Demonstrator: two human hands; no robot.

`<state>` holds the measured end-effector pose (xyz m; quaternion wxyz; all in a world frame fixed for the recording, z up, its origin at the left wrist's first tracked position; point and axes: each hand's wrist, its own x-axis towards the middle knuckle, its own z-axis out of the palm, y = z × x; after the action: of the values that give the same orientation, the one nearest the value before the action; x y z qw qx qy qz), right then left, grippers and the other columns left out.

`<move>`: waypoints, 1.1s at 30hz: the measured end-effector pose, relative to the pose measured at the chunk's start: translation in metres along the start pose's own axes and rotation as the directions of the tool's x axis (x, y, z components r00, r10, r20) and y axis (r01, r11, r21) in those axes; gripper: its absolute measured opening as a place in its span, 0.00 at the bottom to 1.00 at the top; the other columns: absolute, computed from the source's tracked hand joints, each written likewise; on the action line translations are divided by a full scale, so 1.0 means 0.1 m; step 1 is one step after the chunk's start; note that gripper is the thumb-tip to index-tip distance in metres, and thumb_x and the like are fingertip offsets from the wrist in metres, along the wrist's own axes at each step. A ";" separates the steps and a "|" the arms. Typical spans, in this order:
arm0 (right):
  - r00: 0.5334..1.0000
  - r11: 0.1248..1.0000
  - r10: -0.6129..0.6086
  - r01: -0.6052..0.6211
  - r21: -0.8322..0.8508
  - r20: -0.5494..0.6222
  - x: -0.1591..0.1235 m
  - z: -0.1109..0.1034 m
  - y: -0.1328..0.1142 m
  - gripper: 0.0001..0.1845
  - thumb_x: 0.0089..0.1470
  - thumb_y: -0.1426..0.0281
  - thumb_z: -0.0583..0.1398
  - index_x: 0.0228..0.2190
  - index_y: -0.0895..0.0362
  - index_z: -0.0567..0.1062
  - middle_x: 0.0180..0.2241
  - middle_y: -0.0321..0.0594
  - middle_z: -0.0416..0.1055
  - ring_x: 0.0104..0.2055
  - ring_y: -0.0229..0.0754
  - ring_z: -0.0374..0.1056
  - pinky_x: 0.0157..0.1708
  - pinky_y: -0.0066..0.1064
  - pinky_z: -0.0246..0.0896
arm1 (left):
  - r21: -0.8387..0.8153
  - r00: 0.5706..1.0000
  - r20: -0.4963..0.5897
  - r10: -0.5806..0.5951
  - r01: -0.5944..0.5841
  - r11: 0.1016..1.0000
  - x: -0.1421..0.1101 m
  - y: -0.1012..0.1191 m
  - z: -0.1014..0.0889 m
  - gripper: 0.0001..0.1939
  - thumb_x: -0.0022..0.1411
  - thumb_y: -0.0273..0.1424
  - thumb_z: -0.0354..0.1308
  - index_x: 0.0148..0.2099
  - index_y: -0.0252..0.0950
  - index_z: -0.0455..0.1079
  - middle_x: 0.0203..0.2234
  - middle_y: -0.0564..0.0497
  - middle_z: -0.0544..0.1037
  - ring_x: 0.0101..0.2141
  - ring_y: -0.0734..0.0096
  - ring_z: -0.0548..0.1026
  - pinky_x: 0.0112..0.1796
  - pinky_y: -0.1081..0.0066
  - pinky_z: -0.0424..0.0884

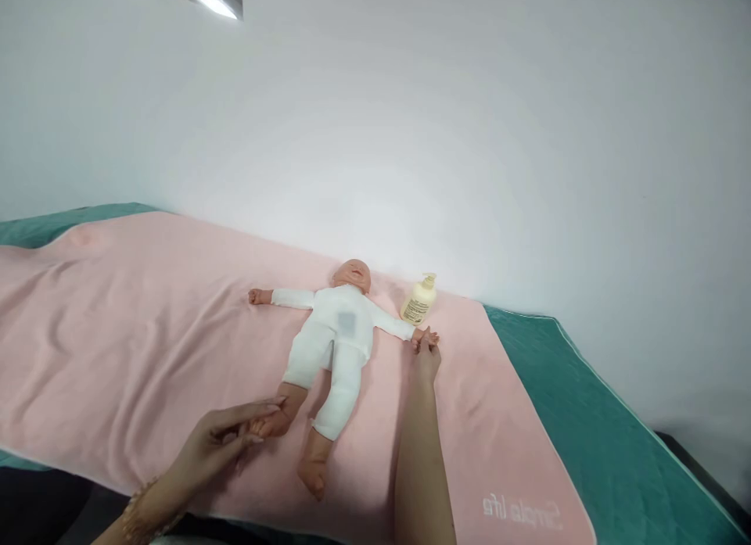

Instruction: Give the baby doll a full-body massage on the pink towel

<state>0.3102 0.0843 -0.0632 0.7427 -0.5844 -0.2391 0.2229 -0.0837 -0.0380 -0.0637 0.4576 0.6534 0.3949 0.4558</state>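
A baby doll (346, 330) in a white body suit lies on its back on a pink blanket (193, 326), arms stretched out sideways and bare feet towards me. My left hand (220, 439), with a beaded bracelet at the wrist, grips the doll's foot on the left between thumb and fingers. Reaching forward, my right hand (427, 357) has its fingers closed on the doll's hand on the right. Just beyond that small hand stands a pale yellow pump bottle (418, 301) with printed text on its front.
Green quilted cloth (578, 404) shows beneath the blanket at the right and far left. A white wall (411, 138) rises behind the doll and bottle. Creases run through the blanket's left part, and pale lettering (522, 511) marks its near right corner.
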 end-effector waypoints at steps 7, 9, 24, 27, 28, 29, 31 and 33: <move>1.000 0.999 0.024 -0.024 0.031 0.010 0.03 0.01 0.05 0.29 0.43 0.46 0.64 0.34 0.60 0.72 0.22 0.32 0.66 0.23 0.34 0.63 0.25 0.27 0.65 | 0.051 0.998 0.063 -0.003 -0.001 0.999 -0.27 -0.12 -0.03 0.16 0.58 0.41 0.62 0.49 0.50 0.78 0.48 0.49 0.78 0.46 0.51 0.78 0.46 0.59 0.76; 0.999 0.999 0.029 -0.029 0.033 0.016 0.02 0.00 0.04 0.28 0.43 0.46 0.64 0.32 0.59 0.71 0.23 0.33 0.67 0.24 0.34 0.64 0.26 0.28 0.67 | 0.088 0.997 0.074 -0.002 -0.004 0.996 -0.30 -0.14 -0.01 0.15 0.60 0.41 0.61 0.48 0.49 0.78 0.47 0.49 0.79 0.47 0.52 0.78 0.46 0.60 0.76; 0.942 0.945 -0.314 0.322 -0.061 0.115 -0.58 0.31 -0.30 0.27 0.52 0.58 0.62 0.50 0.59 0.73 0.48 0.47 0.71 0.38 0.40 0.69 0.36 0.31 0.66 | 0.035 0.987 -0.161 -0.027 0.033 0.999 -0.12 0.02 0.04 0.18 0.59 0.41 0.62 0.50 0.44 0.77 0.38 0.49 0.83 0.25 0.67 0.78 0.24 0.74 0.75; 0.841 0.854 -0.484 0.514 -0.078 0.241 -0.78 0.43 -0.25 0.22 0.54 0.62 0.61 0.49 0.59 0.74 0.46 0.48 0.72 0.37 0.39 0.69 0.35 0.31 0.67 | 0.006 0.957 -0.285 -0.053 0.057 0.998 0.14 0.28 0.11 0.22 0.58 0.42 0.63 0.52 0.39 0.75 0.32 0.49 0.82 0.20 0.74 0.70 0.22 0.75 0.71; 0.795 0.818 -0.532 0.572 -0.067 0.292 -0.82 0.45 -0.23 0.21 0.55 0.63 0.61 0.49 0.58 0.73 0.45 0.47 0.72 0.37 0.40 0.70 0.35 0.32 0.68 | -0.001 0.952 -0.301 -0.063 0.065 0.998 0.25 0.37 0.14 0.23 0.58 0.42 0.63 0.53 0.38 0.74 0.34 0.48 0.82 0.20 0.75 0.69 0.22 0.75 0.70; 0.739 0.776 -0.577 0.629 -0.050 0.348 -0.85 0.47 -0.20 0.20 0.56 0.64 0.61 0.49 0.58 0.74 0.45 0.47 0.73 0.38 0.40 0.70 0.36 0.32 0.69 | -0.014 0.949 -0.309 -0.057 0.055 0.998 0.35 0.45 0.17 0.24 0.58 0.43 0.63 0.53 0.36 0.74 0.34 0.47 0.82 0.19 0.75 0.68 0.22 0.74 0.69; 0.608 0.685 -0.640 0.729 -0.011 0.469 -0.88 0.49 -0.18 0.17 0.57 0.67 0.60 0.48 0.56 0.74 0.45 0.46 0.74 0.42 0.42 0.71 0.39 0.34 0.70 | -0.034 0.954 -0.295 -0.050 0.041 0.999 0.56 0.56 0.23 0.26 0.58 0.44 0.62 0.54 0.34 0.73 0.33 0.46 0.81 0.19 0.75 0.68 0.22 0.74 0.68; 0.472 0.579 -0.671 0.815 0.007 0.572 -0.88 0.48 -0.17 0.15 0.58 0.70 0.58 0.47 0.55 0.76 0.45 0.46 0.75 0.47 0.44 0.71 0.45 0.37 0.70 | -0.062 0.959 -0.282 -0.041 0.024 0.998 0.76 0.60 0.29 0.26 0.57 0.44 0.63 0.54 0.35 0.73 0.39 0.44 0.81 0.19 0.77 0.68 0.22 0.74 0.66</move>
<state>0.2123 0.0634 -0.0447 0.5845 -0.4304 -0.6877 -0.0124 -0.0298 0.0098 0.0063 0.4225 0.5616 0.4535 0.5481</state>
